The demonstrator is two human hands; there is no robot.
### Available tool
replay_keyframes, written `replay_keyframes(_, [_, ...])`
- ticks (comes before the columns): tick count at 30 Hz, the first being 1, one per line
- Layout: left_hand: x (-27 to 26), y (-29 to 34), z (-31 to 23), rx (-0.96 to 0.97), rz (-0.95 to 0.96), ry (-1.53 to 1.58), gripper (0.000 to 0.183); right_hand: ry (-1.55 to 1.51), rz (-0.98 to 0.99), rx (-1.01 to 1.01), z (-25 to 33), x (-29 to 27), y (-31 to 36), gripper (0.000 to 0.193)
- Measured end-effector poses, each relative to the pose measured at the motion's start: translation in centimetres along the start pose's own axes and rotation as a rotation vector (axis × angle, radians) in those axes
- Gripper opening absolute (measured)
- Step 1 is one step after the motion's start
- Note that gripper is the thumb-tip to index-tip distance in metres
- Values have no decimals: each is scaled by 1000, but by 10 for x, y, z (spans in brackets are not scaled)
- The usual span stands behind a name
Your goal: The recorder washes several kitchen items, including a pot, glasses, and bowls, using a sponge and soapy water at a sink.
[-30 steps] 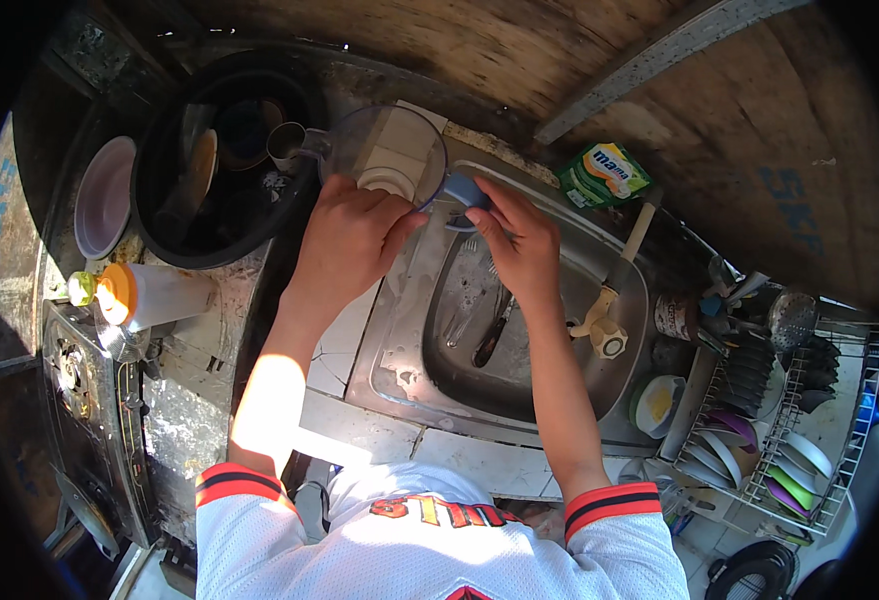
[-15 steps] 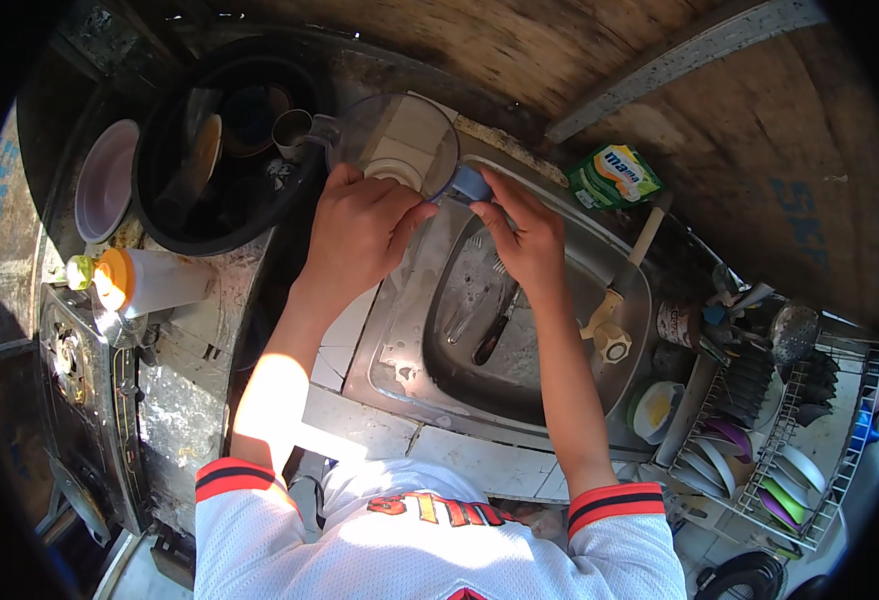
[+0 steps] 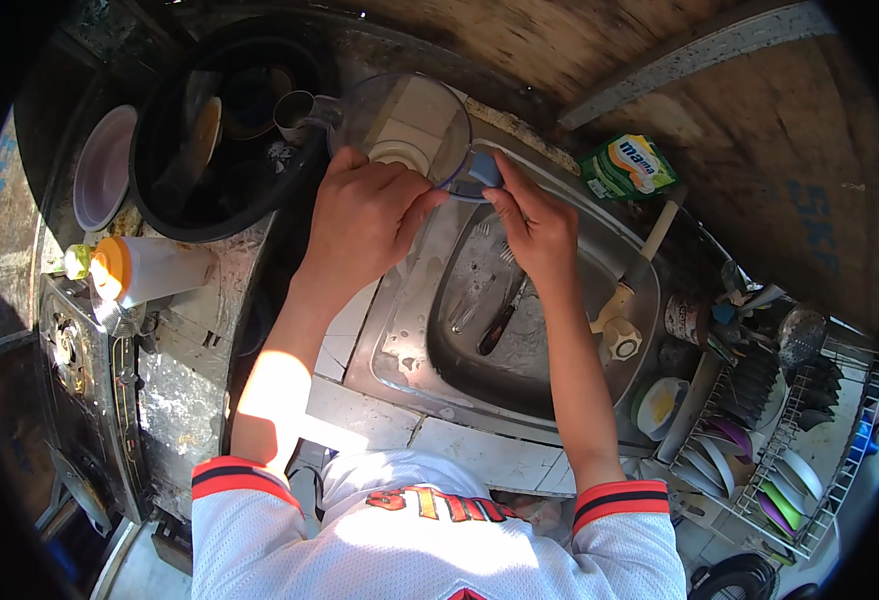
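A clear, round plastic vessel with a handle (image 3: 404, 105), seen through its wide mouth, is held over the far left corner of the sink. My left hand (image 3: 367, 212) is closed on its near rim. At the right side of that rim, my right hand (image 3: 539, 222) pinches a small blue block (image 3: 485, 169) that looks like a sponge, touching the vessel. Below, in the steel sink basin (image 3: 459, 383), lie forks (image 3: 472, 305) and a dark-handled utensil (image 3: 499, 330).
A large black tub (image 3: 149, 215) holding dishes stands left, beside a pink basin (image 3: 104, 170) and an orange-capped bottle (image 3: 164, 272). A green pouch (image 3: 627, 167) lies behind the sink. A faucet (image 3: 620, 335) reaches over its right side. A wire dish rack (image 3: 759, 455) stands far right.
The view has shifted slightly. Both hands have moved a little up and to the right in the picture with the clear vessel and the blue block, keeping their hold.
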State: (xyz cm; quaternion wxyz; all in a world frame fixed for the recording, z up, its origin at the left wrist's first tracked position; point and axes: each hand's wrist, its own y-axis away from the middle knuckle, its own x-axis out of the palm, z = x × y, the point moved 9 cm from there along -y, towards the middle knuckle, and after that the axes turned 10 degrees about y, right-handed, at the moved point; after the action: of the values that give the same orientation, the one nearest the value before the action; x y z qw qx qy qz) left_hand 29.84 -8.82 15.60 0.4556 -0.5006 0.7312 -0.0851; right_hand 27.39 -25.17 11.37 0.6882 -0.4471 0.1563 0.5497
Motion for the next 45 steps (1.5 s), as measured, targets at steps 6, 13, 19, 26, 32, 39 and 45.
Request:
replay_keyframes(6, [0,1,2,-21,-11,-4,12,-34,9,0,-7,4,1,39])
replay_keyframes(13, [2,-1,2,-28,16,4,11,-15,12,27,-6,1,-2,36])
replay_keyframes(19, [5,-1,1,-45,3,-47,10,-9,19,-34,0,-1,-13,36])
replay_keyframes(26, [6,-1,0,-46,-25,-68,14,-20,-41,10,-11,7,-2,37])
replay_keyframes(32, [8,-1,-1,-47,-26,-50,14,-116,-117,104,-33,15,11,39])
replay_keyframes(39, [6,-3,0,-62,-6,-46,9,-372,-120,284,-48,37,21,36])
replay_keyframes(45, [10,-4,-3,-68,-26,-96,15,-396,-143,337,-47,47,23,30])
